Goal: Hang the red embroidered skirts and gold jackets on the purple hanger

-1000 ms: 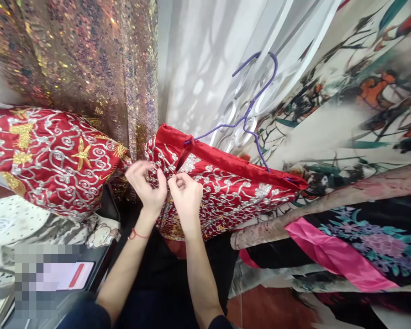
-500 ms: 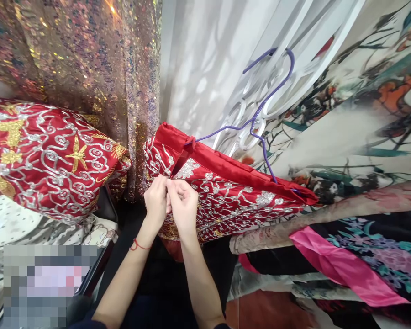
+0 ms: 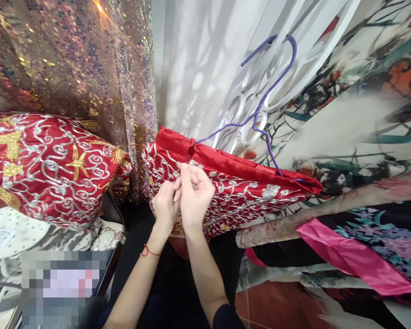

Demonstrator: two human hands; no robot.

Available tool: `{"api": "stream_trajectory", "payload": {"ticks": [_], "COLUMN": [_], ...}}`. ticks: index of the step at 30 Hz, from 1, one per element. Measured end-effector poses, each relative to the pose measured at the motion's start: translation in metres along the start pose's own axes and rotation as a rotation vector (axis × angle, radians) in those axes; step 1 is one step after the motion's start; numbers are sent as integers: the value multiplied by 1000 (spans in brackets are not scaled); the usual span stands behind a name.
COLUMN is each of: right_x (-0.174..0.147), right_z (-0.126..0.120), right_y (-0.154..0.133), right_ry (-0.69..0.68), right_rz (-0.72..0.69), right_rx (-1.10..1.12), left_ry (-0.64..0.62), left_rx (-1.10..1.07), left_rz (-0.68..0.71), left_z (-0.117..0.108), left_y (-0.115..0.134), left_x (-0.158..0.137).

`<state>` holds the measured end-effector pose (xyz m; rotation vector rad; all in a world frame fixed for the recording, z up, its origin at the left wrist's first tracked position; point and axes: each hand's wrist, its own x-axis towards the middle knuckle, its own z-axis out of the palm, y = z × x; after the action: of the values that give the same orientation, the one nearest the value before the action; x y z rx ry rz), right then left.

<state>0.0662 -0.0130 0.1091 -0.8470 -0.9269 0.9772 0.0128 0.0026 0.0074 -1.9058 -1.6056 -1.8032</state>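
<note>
A red satin skirt [image 3: 246,196] with silver and gold embroidery hangs tilted from a purple wire hanger [image 3: 253,119], its plain red waistband [image 3: 222,153] uppermost. My right hand [image 3: 197,196] is closed in a pinch, with thumb and forefinger at the side opening just under the waistband. What lies between those fingertips is too small to make out. Lower and to the left, my left hand [image 3: 165,205] is closed on the skirt's cloth, its fingers touching the right hand. A red string bracelet [image 3: 147,251] circles the left wrist.
Another red embroidered piece [image 3: 58,169] lies at left, below a sequined curtain [image 3: 89,59]. A screen with a blurred picture [image 3: 65,288] is at lower left. White metal scrollwork [image 3: 239,119] stands behind the hanger. Floral fabrics and a pink satin band [image 3: 349,253] fill the right.
My right hand has moved up along the skirt's side opening towards the waistband, and the gap there has narrowed. My left hand stays lower. The view has shifted slightly.
</note>
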Motion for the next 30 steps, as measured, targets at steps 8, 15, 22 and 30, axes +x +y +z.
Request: {"api": "stream_trajectory", "payload": {"ticks": [8, 15, 22, 30], "right_x": [32, 103, 112, 18], "right_z": [-11, 22, 29, -51], "right_y": [-56, -71, -50, -17], "right_ry": [-66, -341, -408, -254], "right_rz": [-548, -663, -461, -580], "right_rx": [-732, -1369, -1379, -413], "left_ry": [-101, -66, -205, -685], "left_rx": [4, 46, 62, -468], "left_rz": [-32, 57, -61, -500], "left_z": [2, 8, 8, 4], "left_y": [-8, -12, -17, -23], "left_x": [-5, 1, 9, -53]}}
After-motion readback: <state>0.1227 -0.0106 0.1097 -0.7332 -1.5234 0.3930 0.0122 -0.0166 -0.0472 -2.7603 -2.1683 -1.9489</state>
